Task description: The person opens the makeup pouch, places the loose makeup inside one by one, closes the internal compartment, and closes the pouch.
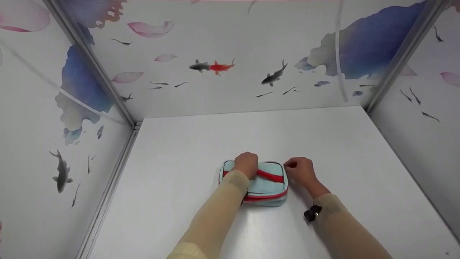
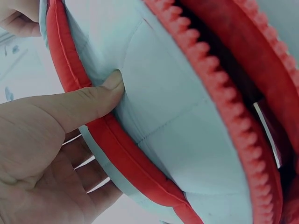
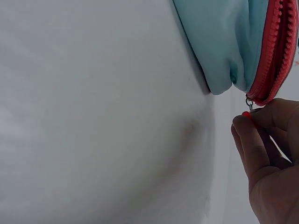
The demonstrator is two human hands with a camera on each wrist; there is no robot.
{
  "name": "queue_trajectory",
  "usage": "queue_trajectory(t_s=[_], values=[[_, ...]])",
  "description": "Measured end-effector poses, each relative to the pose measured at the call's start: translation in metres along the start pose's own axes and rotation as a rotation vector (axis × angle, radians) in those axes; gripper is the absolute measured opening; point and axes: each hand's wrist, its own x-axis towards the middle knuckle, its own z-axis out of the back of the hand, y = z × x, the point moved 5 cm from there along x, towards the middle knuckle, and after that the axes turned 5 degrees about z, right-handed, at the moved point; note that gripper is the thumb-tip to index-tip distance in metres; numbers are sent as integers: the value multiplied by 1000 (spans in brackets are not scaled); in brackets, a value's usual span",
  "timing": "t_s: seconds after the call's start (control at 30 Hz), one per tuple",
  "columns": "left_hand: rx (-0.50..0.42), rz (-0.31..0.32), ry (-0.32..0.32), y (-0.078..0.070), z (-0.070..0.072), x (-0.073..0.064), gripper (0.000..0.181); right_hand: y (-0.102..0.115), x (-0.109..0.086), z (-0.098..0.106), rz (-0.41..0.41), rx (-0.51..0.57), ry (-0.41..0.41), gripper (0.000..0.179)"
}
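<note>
Walls: white panels (image 1: 230, 95) on left, right and far sides, printed with fish, petals and blue blotches; grey metal strips at the corners.
Table: plain white top (image 1: 179, 144), shadows by the hands.
Bag: pale blue soft case (image 1: 267, 187), red trim, around mid-table between the hands. Lies flat, lid up.
Axis: long side looks to run left-right; zipped edge shows on the near side.
Handle: red strap (image 1: 271, 176) across the lid, left to right, right end slightly nearer.
Zipper: red teeth (image 2: 224, 93) parted along the stretch the left wrist view shows, dark slot between; also parted near the pull.
Contents: mostly hidden; a dark red piece with a pale edge (image 2: 273, 133) shows in the slot, can't tell what it is.
Left hand (image 1: 247, 164): grips the handle on its left half, thumb across it, thumb tip on the lid; other fingertips hidden.
Right hand (image 1: 302, 172): at the far right corner, thumb and forefinger closed on the small red pull (image 3: 246, 114).
Right wrist: black device (image 1: 312, 213) by a beige sleeve (image 1: 345, 219).
</note>
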Motion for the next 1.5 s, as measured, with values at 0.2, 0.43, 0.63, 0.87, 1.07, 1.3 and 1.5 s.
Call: queue_trajectory(t_s=[0.2, 0.43, 0.63, 0.87, 1.07, 1.3, 1.5], values=[[10, 15, 5, 1, -1, 2, 24, 3, -2, 0, 2, -8, -17, 16], [14, 22, 20, 2, -4, 5, 30, 5, -6, -1, -11, -6, -24, 16], [-4, 17, 19, 3, -4, 5, 29, 5, -9, 1, -38, 10, -16, 17], [-16, 16, 17, 3, -1, 1, 28, 6, -11, 1, -31, 10, -18, 17], [-3, 18, 11, 3, -1, 1, 30, 3, -15, 1, -16, -4, -48, 16], [17, 15, -3, 3, -1, 1, 30, 4, -19, 3, 9, -7, -71, 15], [-3, 14, 1, 2, 0, -1, 32, 3, -23, 4, -4, 0, -75, 15]])
